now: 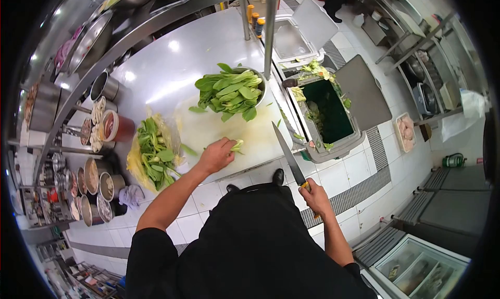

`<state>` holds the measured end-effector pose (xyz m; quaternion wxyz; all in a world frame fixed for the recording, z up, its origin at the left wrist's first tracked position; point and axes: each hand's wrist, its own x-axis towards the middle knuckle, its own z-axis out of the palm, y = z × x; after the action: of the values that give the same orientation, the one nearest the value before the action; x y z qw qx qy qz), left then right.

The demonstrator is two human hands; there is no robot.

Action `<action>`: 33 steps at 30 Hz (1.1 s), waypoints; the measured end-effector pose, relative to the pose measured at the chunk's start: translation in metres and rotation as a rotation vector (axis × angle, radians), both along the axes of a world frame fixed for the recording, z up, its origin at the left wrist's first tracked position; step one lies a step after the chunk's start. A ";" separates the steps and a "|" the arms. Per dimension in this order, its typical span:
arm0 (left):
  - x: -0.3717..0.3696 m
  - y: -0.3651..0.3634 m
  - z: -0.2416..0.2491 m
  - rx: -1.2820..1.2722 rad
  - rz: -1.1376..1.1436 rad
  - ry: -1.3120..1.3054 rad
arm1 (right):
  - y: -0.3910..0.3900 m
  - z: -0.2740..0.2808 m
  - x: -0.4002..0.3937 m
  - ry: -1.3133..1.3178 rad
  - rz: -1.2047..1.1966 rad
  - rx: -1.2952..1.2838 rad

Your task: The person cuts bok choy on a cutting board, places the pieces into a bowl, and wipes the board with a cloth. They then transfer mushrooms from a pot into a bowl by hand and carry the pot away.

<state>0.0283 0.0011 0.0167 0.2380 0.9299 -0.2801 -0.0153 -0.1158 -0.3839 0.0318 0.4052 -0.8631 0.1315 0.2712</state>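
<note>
Closed around the yellow-brown handle of a long knife (pixel 289 156) is my right hand (pixel 315 196), off the right front corner of the counter; the blade points up and away. My left hand (pixel 219 154) rests over the front of the white cutting board (pixel 250 156), its fingers closed on a small piece of pale green vegetable (pixel 237 146). Behind it, leafy greens (pixel 229 91) are heaped over a metal bowl (pixel 263 85). To the left, more greens (pixel 156 156) lie in an open yellowish plastic bag (pixel 136 161).
Right of the counter stands an open green-lined bin (pixel 327 109) with scraps on its rim. Metal containers (pixel 105 85) and a red-brown tub (pixel 122 128) are at the left. A metal shelf post (pixel 270 36) rises at the back. A tray (pixel 404 132) sits farther right.
</note>
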 end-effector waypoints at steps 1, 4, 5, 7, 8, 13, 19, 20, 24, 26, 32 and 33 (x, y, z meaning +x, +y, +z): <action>0.001 -0.013 0.017 -0.103 0.027 0.042 | -0.002 -0.001 -0.001 -0.001 -0.013 -0.002; 0.031 -0.047 0.071 -0.155 0.009 -0.093 | -0.008 0.003 -0.001 -0.002 -0.049 0.011; 0.049 -0.056 0.087 -0.155 0.011 -0.222 | -0.009 0.004 -0.001 0.009 -0.052 0.023; 0.094 -0.076 0.122 -0.126 0.016 -0.251 | -0.013 -0.002 -0.001 0.017 -0.049 0.018; 0.114 -0.087 0.135 -0.043 0.015 -0.222 | -0.014 -0.005 -0.002 -0.060 -0.040 0.000; 0.195 -0.105 0.090 0.434 -0.167 -0.266 | -0.020 -0.003 0.000 -0.164 -0.043 -0.029; 0.190 -0.123 0.112 0.481 -0.116 -0.041 | -0.022 0.009 -0.001 -0.077 -0.094 -0.010; 0.183 -0.123 0.124 0.481 -0.104 -0.037 | -0.022 0.011 0.000 -0.087 -0.059 -0.002; 0.126 -0.138 0.145 -0.198 0.006 -0.282 | -0.007 0.006 0.015 -0.097 0.210 0.010; 0.081 -0.149 0.129 -0.415 0.003 -0.284 | 0.008 0.010 0.028 -0.085 0.319 -0.005; -0.018 -0.070 0.087 -0.469 0.317 -0.170 | 0.046 0.013 0.049 -0.065 0.453 -0.009; -0.025 -0.033 0.068 -0.507 0.495 -0.151 | 0.048 0.012 0.051 -0.068 0.481 -0.005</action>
<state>0.0037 -0.0322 0.0851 0.4362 0.8794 -0.0582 0.1817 -0.0644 -0.3359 0.0433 0.3308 -0.8793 -0.0909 0.3305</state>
